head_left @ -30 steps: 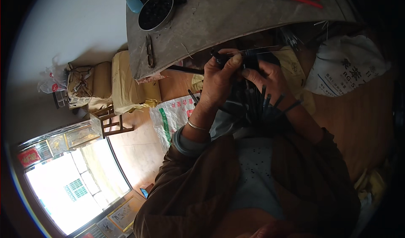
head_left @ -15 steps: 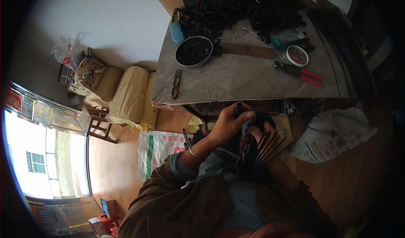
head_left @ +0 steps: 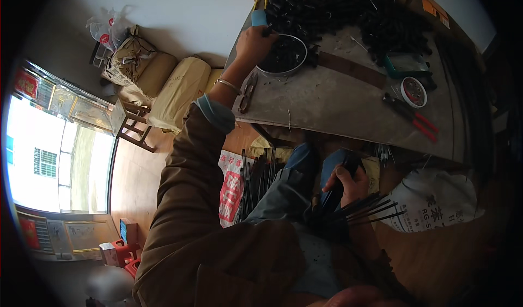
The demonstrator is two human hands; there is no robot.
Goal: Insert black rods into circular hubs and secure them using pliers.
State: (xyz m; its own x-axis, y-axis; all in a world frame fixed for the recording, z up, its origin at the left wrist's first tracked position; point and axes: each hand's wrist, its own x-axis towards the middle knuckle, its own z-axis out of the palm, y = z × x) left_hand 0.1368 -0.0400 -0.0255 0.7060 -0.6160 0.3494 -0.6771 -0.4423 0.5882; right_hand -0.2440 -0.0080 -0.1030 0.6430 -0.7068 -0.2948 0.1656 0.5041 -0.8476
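Note:
My left hand [head_left: 255, 43] reaches up to the rim of a round metal bowl [head_left: 260, 69] of small black parts on the grey worktable [head_left: 327, 108]; its fingers pinch a small black piece. My right hand [head_left: 348, 180] stays low over my lap, closed on a bundle of thin black rods [head_left: 366, 209] that fan out to the right. A big heap of black parts [head_left: 348, 10] lies along the table's far side.
Red-handled pliers [head_left: 411, 116], a small round red tin [head_left: 413, 91], a teal tray [head_left: 402, 63], a brown strip [head_left: 351, 70] and metal snips [head_left: 248, 92] lie on the table. A white printed sack [head_left: 441, 203] sits at the right; cream sacks [head_left: 177, 92] and a wooden stool [head_left: 131, 124] at the left.
My left hand has left the rod bundle at my lap and stretched up to the bowl on the table. My right hand keeps the rods. The view tilted up over the table.

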